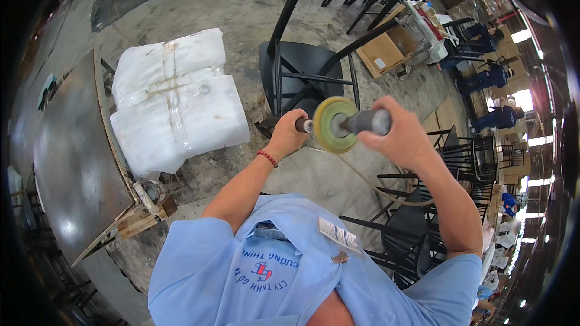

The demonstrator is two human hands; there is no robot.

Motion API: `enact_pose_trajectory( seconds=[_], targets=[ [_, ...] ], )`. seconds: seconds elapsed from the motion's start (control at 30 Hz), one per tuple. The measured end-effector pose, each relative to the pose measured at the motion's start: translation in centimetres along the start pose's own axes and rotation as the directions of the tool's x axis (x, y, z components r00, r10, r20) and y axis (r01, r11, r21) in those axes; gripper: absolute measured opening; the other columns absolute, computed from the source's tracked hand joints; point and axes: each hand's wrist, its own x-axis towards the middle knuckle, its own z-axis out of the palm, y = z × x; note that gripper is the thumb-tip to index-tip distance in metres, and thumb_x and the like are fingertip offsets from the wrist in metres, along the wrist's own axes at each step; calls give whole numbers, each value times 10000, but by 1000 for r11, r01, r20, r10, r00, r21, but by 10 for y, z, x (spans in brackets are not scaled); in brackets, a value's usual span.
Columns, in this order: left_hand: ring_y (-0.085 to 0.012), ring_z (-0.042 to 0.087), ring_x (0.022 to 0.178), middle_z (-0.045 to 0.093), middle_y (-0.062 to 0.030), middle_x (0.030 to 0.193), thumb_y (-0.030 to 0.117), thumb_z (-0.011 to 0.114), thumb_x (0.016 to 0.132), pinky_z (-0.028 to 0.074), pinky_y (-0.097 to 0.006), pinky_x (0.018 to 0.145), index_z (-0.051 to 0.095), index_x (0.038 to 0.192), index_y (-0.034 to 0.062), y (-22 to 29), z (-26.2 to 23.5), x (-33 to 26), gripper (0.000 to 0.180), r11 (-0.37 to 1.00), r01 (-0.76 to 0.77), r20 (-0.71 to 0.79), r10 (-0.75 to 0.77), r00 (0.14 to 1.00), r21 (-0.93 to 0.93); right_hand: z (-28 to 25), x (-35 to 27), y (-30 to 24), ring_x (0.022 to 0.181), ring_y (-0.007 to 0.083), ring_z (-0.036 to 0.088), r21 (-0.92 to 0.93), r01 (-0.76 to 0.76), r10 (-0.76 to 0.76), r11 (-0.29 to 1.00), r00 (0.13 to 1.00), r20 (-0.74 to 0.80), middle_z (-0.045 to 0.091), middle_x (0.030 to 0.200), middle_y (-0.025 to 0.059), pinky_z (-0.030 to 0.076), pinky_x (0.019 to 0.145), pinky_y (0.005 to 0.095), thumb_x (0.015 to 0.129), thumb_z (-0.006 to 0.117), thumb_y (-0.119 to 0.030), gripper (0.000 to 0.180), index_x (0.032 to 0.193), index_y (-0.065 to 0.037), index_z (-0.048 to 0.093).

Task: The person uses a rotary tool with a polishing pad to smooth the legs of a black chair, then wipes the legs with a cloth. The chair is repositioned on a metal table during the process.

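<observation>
A black wooden chair [305, 60] is tipped over in front of me, its legs pointing up towards me. My left hand [286, 136] is closed round one chair leg [304, 125], near its pale bare end. In my right hand [403, 136] is a grey handheld disc sander [370, 122], gripped by its body. Its round yellow-green disc [333, 125] is beside the leg's end; I cannot tell whether they touch. A thin hose [386, 196] curves below the sander towards my right forearm. A red bead bracelet circles my left wrist.
At left, white wrapped bundles [181, 96] lie beside a dark tabletop panel [84, 157]. An open cardboard box [386, 53] stands beyond the chair. More black chairs [417, 223] crowd the right side. Several people in dark blue [498, 78] are farther off at right.
</observation>
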Motion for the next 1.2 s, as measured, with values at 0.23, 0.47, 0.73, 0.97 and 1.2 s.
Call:
enact_pose_trajectory(
  seconds=[0.23, 0.47, 0.73, 0.97, 1.2],
  targets=[
    [-348, 607, 889, 639, -132, 891, 75, 786, 733, 493, -403, 785, 596, 948, 62, -17, 7, 3, 288, 988, -87, -74, 78, 994, -128, 21, 12, -10, 825, 433, 692, -35, 66, -65, 997, 998, 22, 695, 871, 235, 552, 744, 471, 754, 781, -336, 521, 1136, -70, 547],
    [-351, 601, 884, 627, -131, 880, 58, 793, 715, 489, -404, 784, 589, 948, 55, -2, -2, 4, 310, 999, -25, -2, 25, 1000, -31, 6, -1, -11, 873, 438, 684, 54, -52, 48, 997, 996, 69, 696, 894, 242, 547, 789, 455, 757, 764, -310, 491, 1124, -61, 556],
    [-346, 609, 900, 637, -138, 895, 27, 782, 700, 495, -404, 795, 591, 943, 52, -2, -2, 3, 310, 1000, 9, 24, -9, 1000, -20, 8, 11, 1, 865, 429, 690, -47, -73, 71, 996, 996, -45, 698, 891, 232, 545, 776, 456, 768, 766, -312, 484, 1127, -67, 553],
    [-342, 609, 879, 638, -139, 884, 67, 803, 708, 493, -399, 776, 594, 934, 51, -2, -8, 6, 308, 995, -57, 29, 59, 998, -86, 20, -2, -19, 880, 410, 703, 14, -52, 50, 999, 991, 120, 695, 894, 247, 552, 768, 451, 761, 774, -325, 515, 1158, -85, 550],
    [-271, 618, 835, 641, -101, 900, 147, 792, 796, 497, -364, 761, 614, 985, 60, 24, -1, -6, 274, 999, -37, -33, 37, 999, -7, -5, -15, 67, 694, 260, 685, 189, -87, 138, 978, 951, -277, 691, 851, 165, 548, 634, 359, 781, 782, -263, 511, 1184, -43, 558]
  ],
)
